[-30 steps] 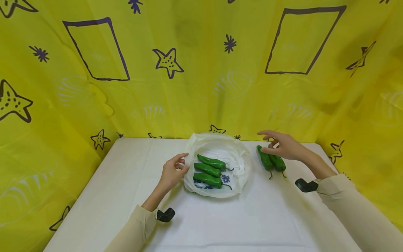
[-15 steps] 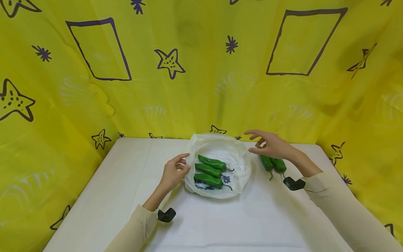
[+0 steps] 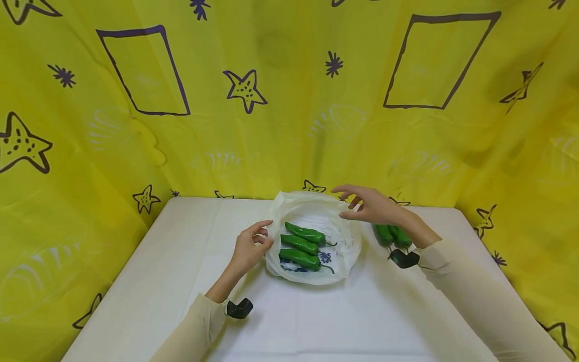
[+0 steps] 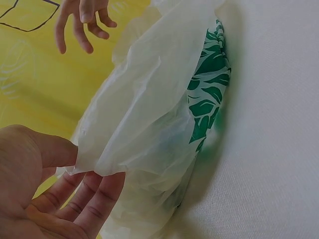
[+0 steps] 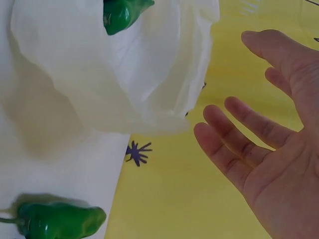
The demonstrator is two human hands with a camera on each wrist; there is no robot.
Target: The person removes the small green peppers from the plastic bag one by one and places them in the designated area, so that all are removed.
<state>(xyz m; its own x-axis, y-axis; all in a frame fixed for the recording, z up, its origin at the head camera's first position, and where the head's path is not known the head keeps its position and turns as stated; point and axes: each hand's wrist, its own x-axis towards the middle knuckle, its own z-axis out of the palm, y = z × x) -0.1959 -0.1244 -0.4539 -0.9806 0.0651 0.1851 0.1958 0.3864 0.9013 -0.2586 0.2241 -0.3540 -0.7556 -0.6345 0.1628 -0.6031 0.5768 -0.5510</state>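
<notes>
A pale, translucent plastic bag [image 3: 352,246] stands with its mouth spread wide. Inside lie three green peppers [image 3: 300,258], side by side with stems pointing right. My left hand [image 3: 247,249] pinches the bag's left rim between thumb and fingers; in the left wrist view a green leaf print shows low on the bag's side [image 4: 207,94]. Over the bag's upper right rim hovers my right hand [image 3: 373,205], thumb and fingers spread with nothing between them. Two more green peppers [image 3: 384,236] lie on the table to the right, partly hidden under the right forearm.
A white cloth [image 3: 289,322] covers the table. Behind it and along both sides hangs a yellow curtain [image 3: 280,146] printed with starfish and frames. A black device [image 3: 239,308] is strapped at the left wrist, another [image 3: 404,259] at the right.
My right hand has moved left, from above the two loose peppers to the bag's right rim, carrying nothing. The left hand stays at the bag's left rim.
</notes>
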